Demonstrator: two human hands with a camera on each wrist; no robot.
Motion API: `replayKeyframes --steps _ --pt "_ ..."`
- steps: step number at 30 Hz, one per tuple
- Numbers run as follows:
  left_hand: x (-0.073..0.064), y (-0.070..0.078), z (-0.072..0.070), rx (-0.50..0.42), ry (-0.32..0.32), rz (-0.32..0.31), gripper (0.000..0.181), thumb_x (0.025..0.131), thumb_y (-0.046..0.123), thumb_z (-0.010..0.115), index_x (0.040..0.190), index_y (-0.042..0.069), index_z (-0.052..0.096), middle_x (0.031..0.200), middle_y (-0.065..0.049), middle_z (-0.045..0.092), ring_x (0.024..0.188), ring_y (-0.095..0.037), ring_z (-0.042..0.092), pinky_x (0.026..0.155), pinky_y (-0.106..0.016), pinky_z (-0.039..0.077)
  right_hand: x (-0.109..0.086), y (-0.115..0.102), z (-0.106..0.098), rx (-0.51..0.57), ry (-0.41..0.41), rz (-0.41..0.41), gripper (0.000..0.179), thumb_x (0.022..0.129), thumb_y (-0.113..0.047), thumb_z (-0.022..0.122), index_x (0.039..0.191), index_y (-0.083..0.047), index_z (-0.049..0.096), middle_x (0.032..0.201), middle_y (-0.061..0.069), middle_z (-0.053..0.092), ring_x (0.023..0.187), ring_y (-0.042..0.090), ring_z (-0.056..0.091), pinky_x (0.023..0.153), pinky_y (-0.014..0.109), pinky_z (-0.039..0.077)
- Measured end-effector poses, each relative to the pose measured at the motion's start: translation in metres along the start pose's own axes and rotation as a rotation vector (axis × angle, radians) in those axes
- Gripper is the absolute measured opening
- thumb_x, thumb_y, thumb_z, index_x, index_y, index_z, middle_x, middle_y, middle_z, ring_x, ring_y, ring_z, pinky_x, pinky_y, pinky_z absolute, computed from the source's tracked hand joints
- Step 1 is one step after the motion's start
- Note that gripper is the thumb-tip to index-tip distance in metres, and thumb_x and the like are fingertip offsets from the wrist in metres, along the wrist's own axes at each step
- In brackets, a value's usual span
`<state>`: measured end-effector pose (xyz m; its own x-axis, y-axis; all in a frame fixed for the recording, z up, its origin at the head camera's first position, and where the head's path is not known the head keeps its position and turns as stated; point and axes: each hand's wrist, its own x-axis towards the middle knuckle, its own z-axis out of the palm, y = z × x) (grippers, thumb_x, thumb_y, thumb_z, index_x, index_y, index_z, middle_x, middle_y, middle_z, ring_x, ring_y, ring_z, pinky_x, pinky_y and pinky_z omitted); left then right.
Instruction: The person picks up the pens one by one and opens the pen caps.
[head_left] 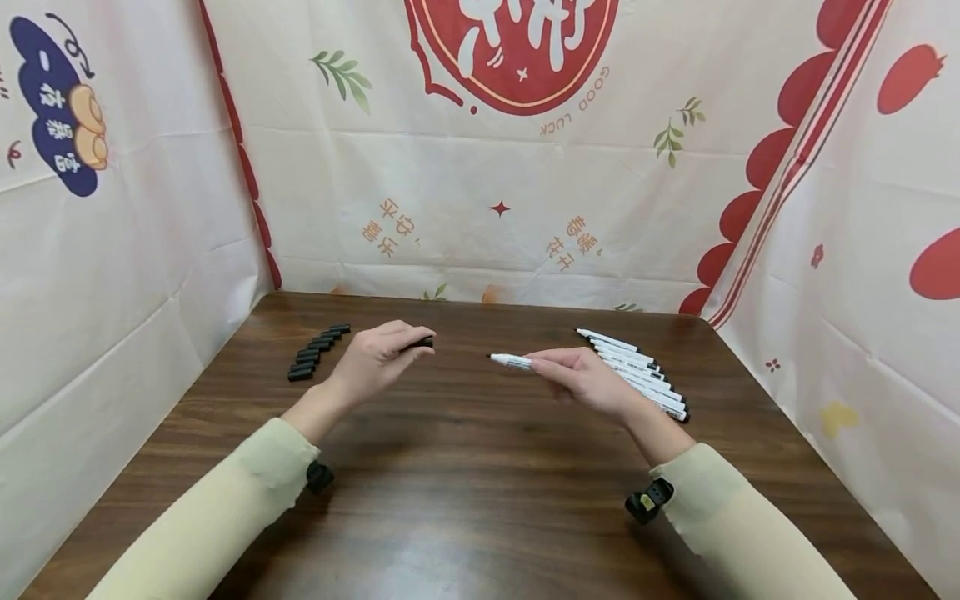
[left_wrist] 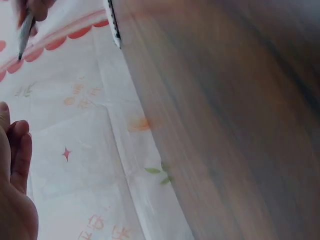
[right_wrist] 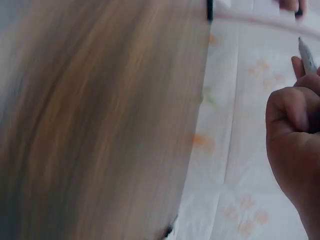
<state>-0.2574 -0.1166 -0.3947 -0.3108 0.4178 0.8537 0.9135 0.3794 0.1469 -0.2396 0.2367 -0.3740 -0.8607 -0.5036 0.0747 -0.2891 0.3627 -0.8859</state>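
Note:
In the head view my left hand [head_left: 375, 357] pinches a black marker cap [head_left: 426, 342] between thumb and fingers, above the table. Across from it my right hand [head_left: 581, 377] grips a white marker [head_left: 512, 361] with its dark tip bare and aimed left toward the cap. A gap separates cap and tip. The right wrist view shows the uncapped marker [right_wrist: 306, 57] standing out past the curled fingers. In the left wrist view the left hand [left_wrist: 17, 185] shows at the edge, its cap hidden there.
Several black caps [head_left: 315, 352] lie in a slanting row at the table's left. At the right, several white markers [head_left: 637, 371] lie side by side, partly behind the right hand. Printed cloth [head_left: 495, 167] hangs around the brown wooden table [head_left: 450, 467].

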Motion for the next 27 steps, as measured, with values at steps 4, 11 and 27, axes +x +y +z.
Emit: replayKeyframes --steps 4,11,27 --pt "-0.003 -0.008 -0.008 -0.015 -0.099 -0.065 0.031 0.088 -0.004 0.087 0.118 0.003 0.083 0.100 -0.007 0.080 0.077 -0.014 0.069 0.065 -0.030 0.057 -0.002 0.006 -0.008 -0.054 0.039 -0.006 0.031 0.113 -0.023 0.063 0.137 -0.007 0.076 0.071 0.000 0.049 0.059 0.009 0.040 0.053 0.028 0.035" --pt "-0.011 -0.006 -0.011 -0.040 -0.137 -0.220 0.023 0.097 0.007 0.084 0.119 0.008 0.083 0.103 -0.004 0.081 0.075 -0.010 0.065 0.062 -0.027 0.054 0.002 0.006 -0.002 -0.082 0.006 -0.018 0.029 0.112 -0.026 0.066 0.134 -0.011 0.076 0.077 0.000 0.055 0.062 0.009 0.042 0.056 0.028 0.036" --pt "-0.018 -0.005 -0.020 -0.056 -0.234 -0.395 0.024 0.104 0.014 0.078 0.128 0.010 0.081 0.106 -0.002 0.078 0.078 -0.008 0.064 0.070 -0.029 0.057 -0.005 0.012 0.000 -0.090 0.029 0.013 0.023 0.110 -0.023 0.069 0.128 -0.010 0.076 0.090 0.016 0.064 0.071 0.015 0.055 0.062 0.029 0.047"
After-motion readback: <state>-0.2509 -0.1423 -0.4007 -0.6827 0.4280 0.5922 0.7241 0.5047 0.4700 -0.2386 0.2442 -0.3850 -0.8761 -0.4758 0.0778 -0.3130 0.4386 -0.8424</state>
